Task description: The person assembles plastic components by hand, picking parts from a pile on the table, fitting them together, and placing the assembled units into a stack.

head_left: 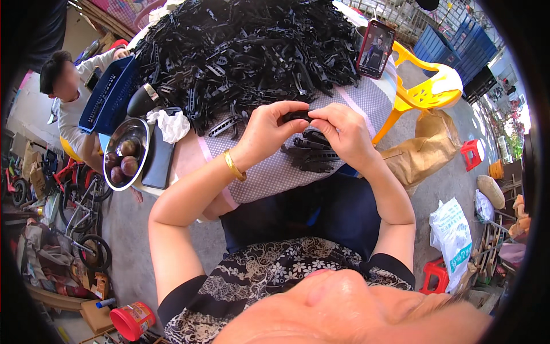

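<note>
Person's head [349, 309] foremost; black piece [295, 115] between left hand [272, 127] and right hand [345, 131], both pinching it.

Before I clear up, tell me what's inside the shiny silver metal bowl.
The shiny silver metal bowl holds four visible round, dark purple fruits, resembling plums. Whatever lies directly beneath them is covered.
</note>
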